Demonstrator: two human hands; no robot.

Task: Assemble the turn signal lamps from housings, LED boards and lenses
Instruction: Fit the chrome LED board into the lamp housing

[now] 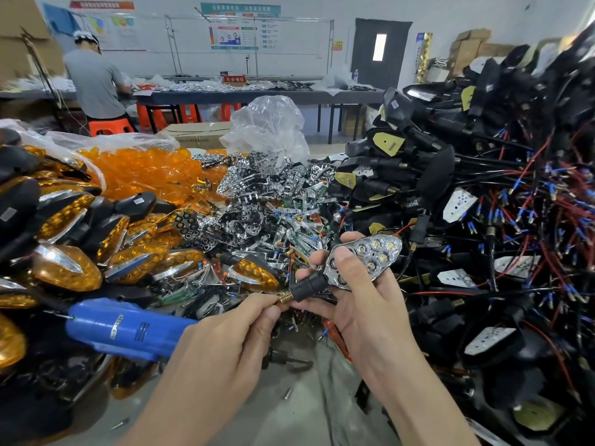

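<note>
Currently: lamp gripped in right hand, thumb pressing reflector, likely seating it; brass stem-end pinched by left hand, steadying; driver left of lamp.

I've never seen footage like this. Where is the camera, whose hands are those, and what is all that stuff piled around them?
There is no machine here. A person works with bare hands, and the single picture comes from a wide-angle camera worn on their head, looking forward and down. The right hand holds an unfinished lamp, a black housing with a shiny LED reflector and no lens yet, with the thumb pressed on top. The left hand pinches the brass threaded end of the lamp's stalk with its fingers. Around them on the grey worktop lie heaps of parts: orange lenses, chrome reflectors, black wired housings on the right, finished lamps on the left, and a blue power screwdriver. A second worker stands at a table behind.
</note>
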